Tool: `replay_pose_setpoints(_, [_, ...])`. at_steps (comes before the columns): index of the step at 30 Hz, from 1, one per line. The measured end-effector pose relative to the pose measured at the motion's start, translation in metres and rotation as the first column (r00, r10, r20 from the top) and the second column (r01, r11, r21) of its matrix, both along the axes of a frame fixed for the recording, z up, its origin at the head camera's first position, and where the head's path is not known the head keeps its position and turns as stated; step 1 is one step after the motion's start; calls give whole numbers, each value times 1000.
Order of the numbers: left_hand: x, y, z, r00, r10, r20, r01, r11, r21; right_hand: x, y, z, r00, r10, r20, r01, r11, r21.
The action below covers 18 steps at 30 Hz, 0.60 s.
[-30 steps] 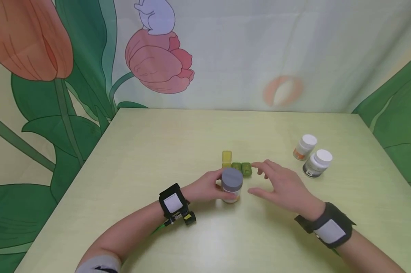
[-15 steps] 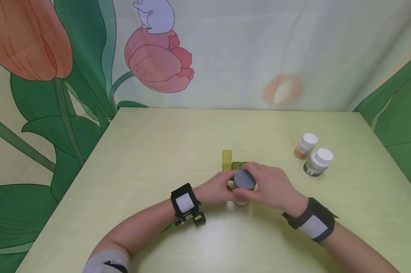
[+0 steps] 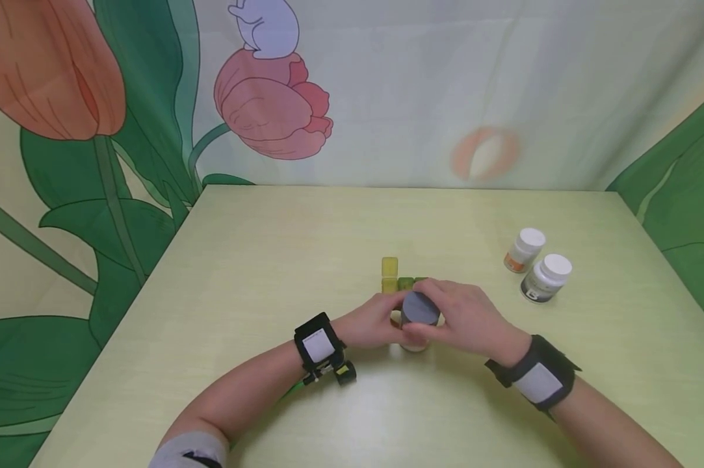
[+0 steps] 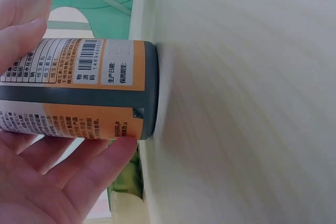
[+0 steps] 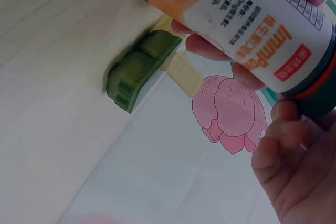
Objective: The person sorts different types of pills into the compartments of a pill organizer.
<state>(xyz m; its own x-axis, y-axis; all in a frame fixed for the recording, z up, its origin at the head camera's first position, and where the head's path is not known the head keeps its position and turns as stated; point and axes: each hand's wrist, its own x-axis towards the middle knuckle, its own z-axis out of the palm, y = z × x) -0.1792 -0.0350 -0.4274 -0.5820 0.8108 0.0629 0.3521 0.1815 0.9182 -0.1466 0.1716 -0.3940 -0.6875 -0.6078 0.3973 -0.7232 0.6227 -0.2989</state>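
A supplement bottle (image 4: 79, 90) with an orange and white label stands upright, its base right at the tabletop. My left hand (image 3: 372, 323) grips the bottle's body, thumb on one side and fingers on the other. Around the grey lid (image 3: 419, 308) curl the thumb and fingers of my right hand (image 3: 471, 318). Just behind the bottle lies a small pill organizer (image 5: 137, 66) with green compartments and a yellow one, whose yellow flap (image 3: 389, 267) is raised. My right hand partly covers the green compartments in the head view.
Two white bottles stand at the right of the table: one with an orange band (image 3: 524, 251) and, nearer, one with a dark band (image 3: 546, 279). A curtain (image 3: 387, 97) printed with flowers hangs behind the table's far edge (image 3: 340, 187).
My right hand has come left from beside the bottle and taken hold of its lid. My left hand has shifted the bottle slightly right. Little differs over the last half second.
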Motion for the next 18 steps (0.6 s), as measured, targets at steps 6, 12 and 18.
replay_pose_setpoints(6, [-1,-1,0,999,-21,30,21,1000,-9,1,4,-2,1000,3,14,-3,1000,9])
replay_pose_setpoints(12, [0,2,-2,1000,-14,28,15,1000,-7,2,14,-5,993,-113,30,113,994,-10])
replay_pose_setpoints(18, [1,1,-1,1000,10,23,-10,1000,-20,0,21,-5,987,-153,47,154,987,-36])
